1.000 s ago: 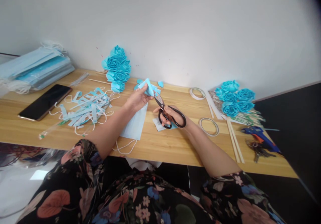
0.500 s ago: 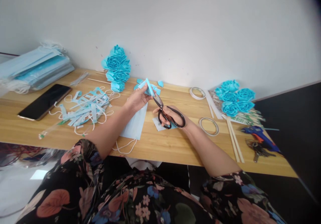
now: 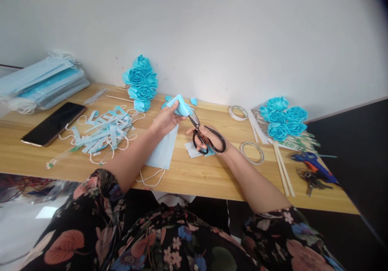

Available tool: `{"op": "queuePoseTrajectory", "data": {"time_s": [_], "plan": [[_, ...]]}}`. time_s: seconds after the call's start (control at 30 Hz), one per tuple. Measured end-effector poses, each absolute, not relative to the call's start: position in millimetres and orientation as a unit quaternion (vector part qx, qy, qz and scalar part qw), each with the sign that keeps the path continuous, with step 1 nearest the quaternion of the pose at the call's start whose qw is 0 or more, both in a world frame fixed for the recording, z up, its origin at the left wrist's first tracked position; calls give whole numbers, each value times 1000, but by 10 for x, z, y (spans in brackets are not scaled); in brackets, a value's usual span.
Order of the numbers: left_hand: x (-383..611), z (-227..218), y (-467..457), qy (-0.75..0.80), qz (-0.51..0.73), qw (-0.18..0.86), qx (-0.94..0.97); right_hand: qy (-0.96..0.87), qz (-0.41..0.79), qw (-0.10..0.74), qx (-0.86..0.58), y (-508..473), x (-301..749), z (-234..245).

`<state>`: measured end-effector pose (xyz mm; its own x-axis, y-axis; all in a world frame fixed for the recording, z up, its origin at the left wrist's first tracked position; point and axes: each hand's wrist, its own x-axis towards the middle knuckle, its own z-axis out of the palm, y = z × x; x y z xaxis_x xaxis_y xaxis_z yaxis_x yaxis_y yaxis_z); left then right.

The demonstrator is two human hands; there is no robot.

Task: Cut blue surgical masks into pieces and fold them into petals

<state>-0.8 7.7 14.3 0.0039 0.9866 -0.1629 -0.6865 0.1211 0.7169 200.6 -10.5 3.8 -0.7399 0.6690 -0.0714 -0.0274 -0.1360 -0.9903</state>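
Between its thumb and fingers, my left hand [image 3: 167, 119] pinches a folded piece of blue mask fabric [image 3: 182, 106]. My right hand [image 3: 202, 137] is closed around black-handled scissors [image 3: 194, 119], whose blades reach the right edge of the fabric. Below my left hand lies a pale blue face mask [image 3: 162, 147] with a white ear loop hanging toward the table's front edge. Under the scissors' handles lie small white and blue cut pieces [image 3: 194, 149]. More blue scraps [image 3: 193, 101] rest behind the hands, partly hidden.
Mask strips with loops [image 3: 106, 129], a phone [image 3: 54, 124] and stacked masks [image 3: 45, 81] occupy the left. Blue fabric roses stand at the back [image 3: 142, 81] and lie right [image 3: 283, 119]. Tape rolls [image 3: 252, 153], sticks [image 3: 283, 170], keys [image 3: 312, 180] and a glue gun [image 3: 313, 166] sit right.
The blue fabric has turned to show a broader face. The scissors have shifted slightly to the right, and my left hand has barely moved.
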Motion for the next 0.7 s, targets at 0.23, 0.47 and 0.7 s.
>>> {"op": "queuePoseTrajectory", "data": {"time_s": [0.23,0.47,0.7], "plan": [[-28,121,91,323,635,667,218,-577,725,258,-272,-98,1998,42],[-25,118,89,324,633,671,210,-576,720,266,-282,-117,1994,102],[-46,95,115,318,642,674,181,-622,699,243,-254,-127,2017,111]]}}
